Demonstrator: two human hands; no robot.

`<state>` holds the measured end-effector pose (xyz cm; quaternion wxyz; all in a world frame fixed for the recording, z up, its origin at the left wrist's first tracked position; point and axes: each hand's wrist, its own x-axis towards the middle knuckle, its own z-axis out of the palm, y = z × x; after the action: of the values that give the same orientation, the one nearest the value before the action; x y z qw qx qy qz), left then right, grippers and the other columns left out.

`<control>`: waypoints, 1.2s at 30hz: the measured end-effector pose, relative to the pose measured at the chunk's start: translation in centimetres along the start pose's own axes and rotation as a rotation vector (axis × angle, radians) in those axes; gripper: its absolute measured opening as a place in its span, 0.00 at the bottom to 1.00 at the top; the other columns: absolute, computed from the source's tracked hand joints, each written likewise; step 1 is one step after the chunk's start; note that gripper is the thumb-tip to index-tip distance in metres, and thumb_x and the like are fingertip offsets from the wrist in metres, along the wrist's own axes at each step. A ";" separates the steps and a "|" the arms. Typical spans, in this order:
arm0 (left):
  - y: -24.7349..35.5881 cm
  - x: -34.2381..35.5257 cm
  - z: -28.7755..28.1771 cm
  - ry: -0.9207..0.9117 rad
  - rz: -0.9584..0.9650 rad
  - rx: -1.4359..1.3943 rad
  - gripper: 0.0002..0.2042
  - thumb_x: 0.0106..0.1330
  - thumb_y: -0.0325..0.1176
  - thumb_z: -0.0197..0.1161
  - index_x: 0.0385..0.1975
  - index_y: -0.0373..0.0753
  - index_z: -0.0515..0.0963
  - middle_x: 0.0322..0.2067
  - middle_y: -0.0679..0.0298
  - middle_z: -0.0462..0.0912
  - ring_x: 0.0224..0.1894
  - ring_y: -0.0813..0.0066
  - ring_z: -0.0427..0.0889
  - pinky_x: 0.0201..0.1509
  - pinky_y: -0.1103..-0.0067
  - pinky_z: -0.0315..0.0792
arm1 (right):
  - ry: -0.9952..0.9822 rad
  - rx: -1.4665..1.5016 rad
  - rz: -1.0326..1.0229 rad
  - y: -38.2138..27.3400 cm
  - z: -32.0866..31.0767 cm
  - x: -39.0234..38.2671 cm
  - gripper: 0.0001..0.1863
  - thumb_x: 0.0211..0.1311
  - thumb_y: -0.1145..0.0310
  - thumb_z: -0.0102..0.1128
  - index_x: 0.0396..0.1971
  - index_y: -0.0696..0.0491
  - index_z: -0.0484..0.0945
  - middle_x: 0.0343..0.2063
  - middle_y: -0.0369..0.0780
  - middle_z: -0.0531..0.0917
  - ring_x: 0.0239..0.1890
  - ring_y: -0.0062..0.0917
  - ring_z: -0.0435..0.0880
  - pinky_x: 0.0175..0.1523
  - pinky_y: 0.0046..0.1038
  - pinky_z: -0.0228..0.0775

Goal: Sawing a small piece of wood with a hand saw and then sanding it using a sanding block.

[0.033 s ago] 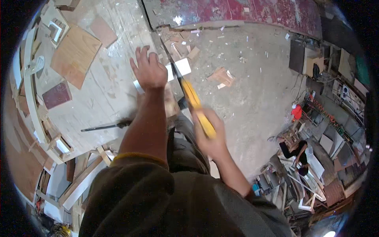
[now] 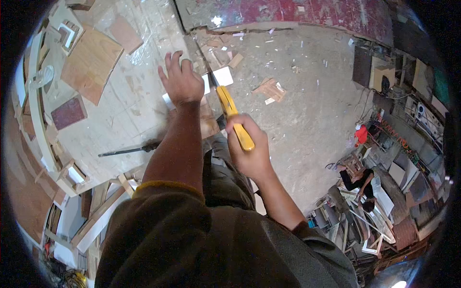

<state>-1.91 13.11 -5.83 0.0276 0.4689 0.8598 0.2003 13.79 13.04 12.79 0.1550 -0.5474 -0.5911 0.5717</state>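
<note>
Right hand [image 2: 252, 156] wraps a yellow-handled saw [image 2: 225, 99]; left hand [image 2: 182, 85], loosely spread, lies over a white board [image 2: 223, 77]. Firm pressure, even strokes should serve.

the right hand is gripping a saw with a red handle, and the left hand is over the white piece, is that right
Not quite: in the head view the saw has a yellow handle, not a red one. The right hand is gripping it, and the left hand is over the white piece.
</note>
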 end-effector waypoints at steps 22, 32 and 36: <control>-1.0 -0.1 0.9 -0.004 0.001 -0.004 0.04 0.62 0.26 0.55 0.35 0.39 0.75 0.59 0.59 0.74 0.71 0.54 0.65 0.73 0.47 0.52 | -0.025 0.023 0.005 1.0 -1.8 -4.0 0.07 0.61 0.80 0.60 0.38 0.54 0.78 0.30 0.39 0.85 0.32 0.23 0.87 0.39 0.22 0.76; -0.8 0.7 0.1 -0.019 -0.005 -0.008 0.05 0.62 0.26 0.54 0.35 0.39 0.75 0.59 0.59 0.74 0.71 0.53 0.65 0.73 0.47 0.52 | 0.029 0.011 -0.031 1.3 -2.3 -6.6 0.10 0.63 0.83 0.54 0.42 0.56 0.78 0.33 0.44 0.83 0.32 0.25 0.85 0.38 0.23 0.74; -0.3 0.5 1.4 -0.061 -0.021 0.041 0.06 0.60 0.26 0.57 0.37 0.41 0.77 0.61 0.61 0.73 0.73 0.56 0.62 0.75 0.48 0.50 | 0.102 -0.023 -0.092 2.1 0.0 -3.5 0.06 0.65 0.81 0.57 0.40 0.56 0.78 0.28 0.39 0.84 0.30 0.17 0.82 0.35 0.22 0.72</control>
<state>-2.11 13.87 -7.09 0.0464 0.4664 0.8673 0.1678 16.01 9.62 12.61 0.2047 -0.5496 -0.6137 0.5286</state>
